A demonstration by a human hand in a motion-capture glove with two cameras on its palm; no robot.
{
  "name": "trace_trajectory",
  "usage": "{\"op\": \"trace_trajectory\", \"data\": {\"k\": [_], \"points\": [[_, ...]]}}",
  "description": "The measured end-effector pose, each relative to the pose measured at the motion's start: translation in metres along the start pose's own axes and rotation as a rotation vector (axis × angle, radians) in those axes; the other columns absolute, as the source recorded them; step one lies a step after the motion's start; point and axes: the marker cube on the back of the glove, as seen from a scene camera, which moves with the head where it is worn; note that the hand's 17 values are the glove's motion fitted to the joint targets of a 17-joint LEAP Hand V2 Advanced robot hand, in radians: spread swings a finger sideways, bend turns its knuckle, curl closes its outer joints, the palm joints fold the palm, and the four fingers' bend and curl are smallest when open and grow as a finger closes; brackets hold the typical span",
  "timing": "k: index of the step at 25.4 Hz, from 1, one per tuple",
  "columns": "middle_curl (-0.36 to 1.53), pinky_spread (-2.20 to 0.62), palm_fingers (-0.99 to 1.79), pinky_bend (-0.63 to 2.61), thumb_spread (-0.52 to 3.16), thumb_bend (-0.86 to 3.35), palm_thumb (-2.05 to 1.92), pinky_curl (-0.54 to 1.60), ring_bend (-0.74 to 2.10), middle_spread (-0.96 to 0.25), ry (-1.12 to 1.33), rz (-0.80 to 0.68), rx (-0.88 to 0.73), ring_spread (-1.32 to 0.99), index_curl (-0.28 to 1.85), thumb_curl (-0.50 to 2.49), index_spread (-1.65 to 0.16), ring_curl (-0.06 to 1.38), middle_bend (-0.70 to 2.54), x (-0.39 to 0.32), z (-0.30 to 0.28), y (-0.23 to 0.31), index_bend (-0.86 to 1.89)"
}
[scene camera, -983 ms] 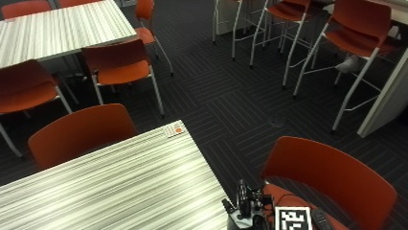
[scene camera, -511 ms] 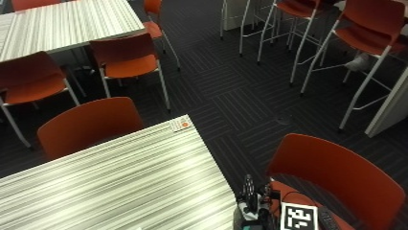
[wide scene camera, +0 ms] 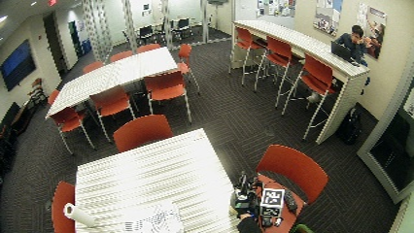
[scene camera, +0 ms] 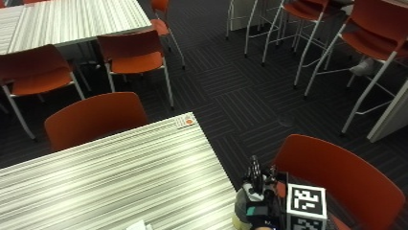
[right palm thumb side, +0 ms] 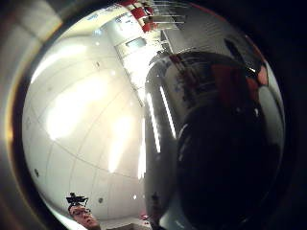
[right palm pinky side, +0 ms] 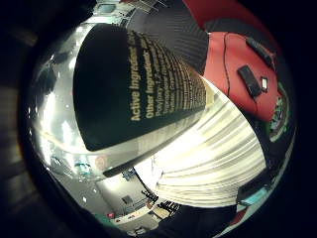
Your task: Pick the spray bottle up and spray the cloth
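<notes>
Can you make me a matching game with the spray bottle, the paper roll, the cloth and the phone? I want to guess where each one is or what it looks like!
Things:
1. spray bottle
2. paper towel roll
3. cloth
4. phone

Clues:
A. lies on the seat of the red chair
B. is spread flat on the striped table
C. wears a black label with yellow words
D. is white and round, lying near the table's edge

Right pairs: 1-C, 2-D, 3-B, 4-A.
</notes>
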Motion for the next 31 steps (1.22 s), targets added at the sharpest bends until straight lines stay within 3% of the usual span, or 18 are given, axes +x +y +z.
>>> {"op": "trace_trajectory", "data": {"k": [5, 12, 31], "points": [[0.51, 0.10, 0.76, 0.05, 1.05, -0.01, 1.00, 0.02, 0.44, -0.08, 0.009, -0.073, -0.015, -0.14, 0.55, 0.53, -0.19, 0.40, 0.66, -0.047, -0.008, 0.004, 0.69], [0.52, 0.09, 0.77, 0.06, 1.04, -0.01, 1.01, 0.02, 0.44, -0.07, 0.044, -0.080, 0.000, -0.15, 0.56, 0.55, -0.18, 0.41, 0.67, -0.045, -0.002, 0.002, 0.69], [0.52, 0.09, 0.79, 0.07, 1.02, -0.01, 1.01, 0.03, 0.44, -0.07, 0.014, -0.045, -0.341, -0.14, 0.57, 0.58, -0.18, 0.42, 0.65, -0.054, 0.127, 0.087, 0.66]]}}
